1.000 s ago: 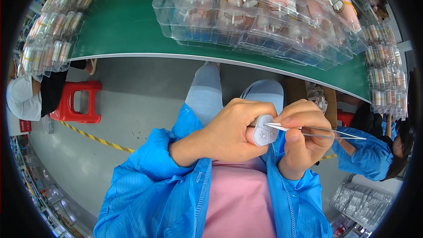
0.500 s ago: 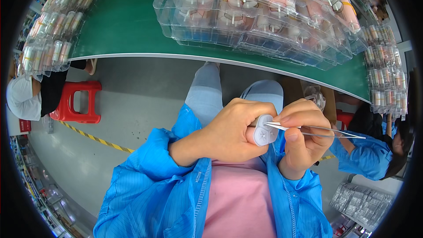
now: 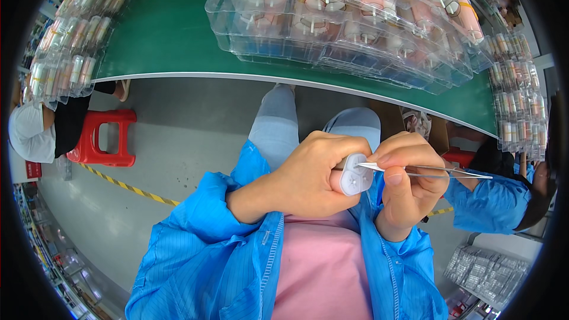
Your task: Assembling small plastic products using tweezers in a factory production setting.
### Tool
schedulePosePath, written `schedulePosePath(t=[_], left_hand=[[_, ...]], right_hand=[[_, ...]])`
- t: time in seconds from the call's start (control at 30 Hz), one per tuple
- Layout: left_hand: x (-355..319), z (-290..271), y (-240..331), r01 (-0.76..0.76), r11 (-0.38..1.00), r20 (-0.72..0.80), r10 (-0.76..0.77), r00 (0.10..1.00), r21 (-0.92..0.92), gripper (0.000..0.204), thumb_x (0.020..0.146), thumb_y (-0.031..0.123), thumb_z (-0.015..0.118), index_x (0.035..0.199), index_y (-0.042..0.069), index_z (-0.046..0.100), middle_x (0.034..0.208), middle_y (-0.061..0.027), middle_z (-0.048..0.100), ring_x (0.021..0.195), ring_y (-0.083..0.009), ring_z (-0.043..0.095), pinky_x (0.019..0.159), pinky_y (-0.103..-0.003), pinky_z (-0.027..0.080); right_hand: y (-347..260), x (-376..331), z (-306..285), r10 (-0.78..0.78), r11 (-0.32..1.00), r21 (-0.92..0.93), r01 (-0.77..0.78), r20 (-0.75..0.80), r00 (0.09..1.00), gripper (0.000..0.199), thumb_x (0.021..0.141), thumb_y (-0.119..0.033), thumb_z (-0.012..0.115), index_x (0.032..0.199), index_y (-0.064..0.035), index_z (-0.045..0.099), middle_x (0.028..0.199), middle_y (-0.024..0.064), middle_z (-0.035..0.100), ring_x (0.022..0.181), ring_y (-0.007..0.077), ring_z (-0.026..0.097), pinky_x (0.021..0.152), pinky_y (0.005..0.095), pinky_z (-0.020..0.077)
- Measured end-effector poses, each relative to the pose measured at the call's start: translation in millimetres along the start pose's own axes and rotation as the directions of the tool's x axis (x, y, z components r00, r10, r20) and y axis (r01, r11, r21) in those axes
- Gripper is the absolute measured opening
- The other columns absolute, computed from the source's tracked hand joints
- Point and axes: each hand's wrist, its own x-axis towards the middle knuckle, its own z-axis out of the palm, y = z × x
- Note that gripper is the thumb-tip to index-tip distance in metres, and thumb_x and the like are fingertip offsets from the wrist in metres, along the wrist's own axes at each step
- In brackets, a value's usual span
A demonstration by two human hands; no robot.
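Tweezer work on the white cap end, held over the lap below the green bench

Left hand (image 3: 311, 181) is wrapped tight around the small white-capped part (image 3: 354, 173); right hand (image 3: 409, 186) pinches the metal tweezers (image 3: 424, 170) closed, tips on the cap face. My read: brace both hands together, keep the tips shallow and level, don't lever against the cap. Clear trays (image 3: 355, 18) sit on the green bench (image 3: 172, 41) above.

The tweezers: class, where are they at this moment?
In the head view, the tweezers are right of centre, pinched in the right hand, tips touching the small white part held by the left hand.
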Motion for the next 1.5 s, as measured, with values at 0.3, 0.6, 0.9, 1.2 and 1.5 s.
schedulePosePath(t=[0.3, 0.6, 0.9, 1.2, 1.5], left_hand=[[-0.3, 1.0, -0.5, 0.005, 1.000, -0.020, -0.005, 1.000, 0.023, 0.017, 0.062, 0.001, 0.065, 0.075, 0.001, 0.055, 0.062, -0.0125, 0.054, 0.053, -0.0273, 0.054, 0.049, -0.034, 0.041], [-1.1, 2.2, -0.7, 0.004, 0.999, -0.029, -0.002, 1.000, 0.050, 0.014, 0.065, 0.002, 0.065, 0.074, 0.001, 0.055, 0.062, -0.0134, 0.054, 0.054, -0.0292, 0.054, 0.049, -0.036, 0.040], [-2.1, -1.2, -2.6, -0.040, 0.977, -0.005, 0.042, 0.999, 0.212, 0.016, 0.067, 0.009, 0.067, 0.078, 0.002, 0.056, 0.067, -0.0139, 0.057, 0.060, -0.0344, 0.058, 0.051, -0.039, 0.044], [-2.3, -1.1, -4.3, -0.035, 0.935, -0.059, 0.060, 0.996, 0.352, 0.018, 0.066, 0.004, 0.070, 0.078, 0.003, 0.058, 0.065, -0.0101, 0.053, 0.054, -0.0264, 0.054, 0.047, -0.032, 0.040], [0.5, -0.4, -3.9, -0.069, 0.938, -0.070, 0.098, 0.993, 0.339, 0.017, 0.064, 0.000, 0.067, 0.078, 0.003, 0.058, 0.067, -0.0098, 0.055, 0.055, -0.0263, 0.056, 0.048, -0.032, 0.041]], right_hand=[[1.3, 0.4, 0.4, -0.009, 1.000, -0.006, 0.009, 0.007, 1.000, 0.010, 0.072, -0.002, 0.067, 0.081, 0.0026, 0.065, 0.077, 0.0146, 0.065, 0.065, 0.0171, 0.058, 0.057, 0.0264, 0.0436], [-0.6, 1.4, 0.7, -0.010, 0.999, -0.048, 0.011, 0.023, 1.000, 0.010, 0.071, -0.002, 0.067, 0.080, 0.0017, 0.065, 0.075, 0.0135, 0.065, 0.065, 0.0184, 0.059, 0.057, 0.0278, 0.0441], [-13.8, 7.1, -0.2, 0.035, 0.977, -0.215, -0.011, 0.105, 0.994, 0.011, 0.068, -0.003, 0.070, 0.076, 0.0009, 0.065, 0.071, 0.0098, 0.064, 0.063, 0.0219, 0.060, 0.057, 0.0297, 0.0458], [-13.2, 7.1, 1.1, -0.018, 0.947, -0.314, 0.061, 0.139, 0.990, 0.013, 0.066, -0.003, 0.072, 0.076, -0.0009, 0.065, 0.072, 0.0086, 0.064, 0.062, 0.0221, 0.060, 0.057, 0.0298, 0.0451], [-3.6, -4.0, -6.0, 0.007, 0.999, -0.040, -0.011, -0.100, 0.995, 0.013, 0.075, -0.009, 0.070, 0.082, 0.0001, 0.065, 0.076, 0.0125, 0.064, 0.069, 0.0188, 0.058, 0.060, 0.0273, 0.0430]])
